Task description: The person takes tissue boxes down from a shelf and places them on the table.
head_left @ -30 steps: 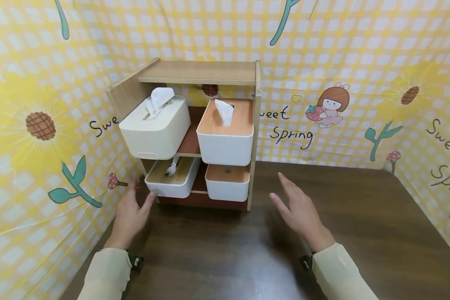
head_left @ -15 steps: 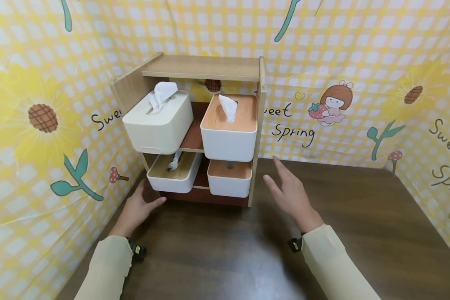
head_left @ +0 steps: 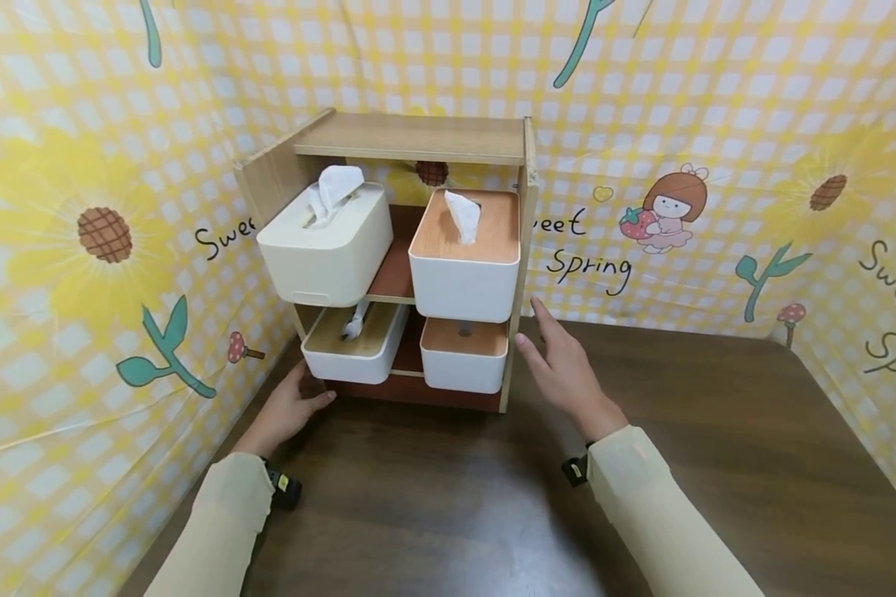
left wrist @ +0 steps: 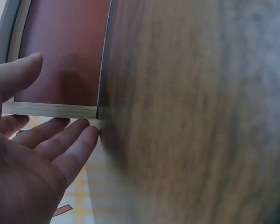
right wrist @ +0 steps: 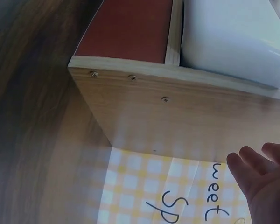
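A wooden shelf unit [head_left: 411,139] holds several tissue boxes on two levels. My left hand [head_left: 287,410] is at its lower left corner. In the left wrist view, the fingertips [left wrist: 86,133] come right up to the outer edge of the side panel [left wrist: 51,110], and the thumb stands apart in front of the red-brown base board [left wrist: 63,56]. On the other side, my right hand [head_left: 567,373] is held beside the right side panel [head_left: 528,191], fingers extended. The right wrist view has these fingers [right wrist: 252,163] close to the panel's screwed outer face [right wrist: 144,112].
Upper level: a cream tissue box [head_left: 306,265] and a white one with wooden lid [head_left: 463,282]. Below sit two shallower white boxes, left [head_left: 351,367] and right [head_left: 463,369]. The dark wooden table [head_left: 418,497] meets a yellow checked cloth wall [head_left: 717,108] behind and at the left.
My right hand has moved left, closer to the unit's right side. My left hand has moved in around the lower left corner. The whole view has shifted slightly; the boxes keep their places.
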A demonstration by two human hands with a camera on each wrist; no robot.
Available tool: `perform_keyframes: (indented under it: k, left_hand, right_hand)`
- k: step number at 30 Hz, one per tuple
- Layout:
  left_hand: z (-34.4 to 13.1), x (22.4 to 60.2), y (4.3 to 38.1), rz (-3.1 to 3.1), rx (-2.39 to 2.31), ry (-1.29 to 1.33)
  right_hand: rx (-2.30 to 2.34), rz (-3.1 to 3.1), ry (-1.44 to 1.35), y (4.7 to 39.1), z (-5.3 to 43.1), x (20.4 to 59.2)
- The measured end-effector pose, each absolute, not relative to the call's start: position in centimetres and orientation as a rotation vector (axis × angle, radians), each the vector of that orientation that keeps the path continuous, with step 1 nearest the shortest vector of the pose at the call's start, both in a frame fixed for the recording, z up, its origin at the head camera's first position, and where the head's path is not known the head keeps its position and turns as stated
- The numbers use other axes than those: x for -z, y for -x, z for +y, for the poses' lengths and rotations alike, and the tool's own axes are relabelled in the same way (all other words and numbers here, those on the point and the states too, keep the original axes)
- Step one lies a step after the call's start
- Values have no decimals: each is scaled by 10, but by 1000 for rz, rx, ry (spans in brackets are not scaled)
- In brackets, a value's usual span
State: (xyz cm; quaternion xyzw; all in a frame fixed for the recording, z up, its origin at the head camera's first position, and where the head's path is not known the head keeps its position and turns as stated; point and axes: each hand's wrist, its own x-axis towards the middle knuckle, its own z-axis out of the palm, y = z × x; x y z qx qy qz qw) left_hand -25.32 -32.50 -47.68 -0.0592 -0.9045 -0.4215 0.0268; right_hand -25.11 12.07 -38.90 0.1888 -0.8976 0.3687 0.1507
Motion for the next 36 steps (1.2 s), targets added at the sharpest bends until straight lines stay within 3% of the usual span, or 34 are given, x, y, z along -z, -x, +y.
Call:
perform_keyframes:
  k: [36]
  left_hand:
    - [-323,481,267,-2762,1342,106]
  right_hand:
    - [-1019,-2563,-588,261,92,372]
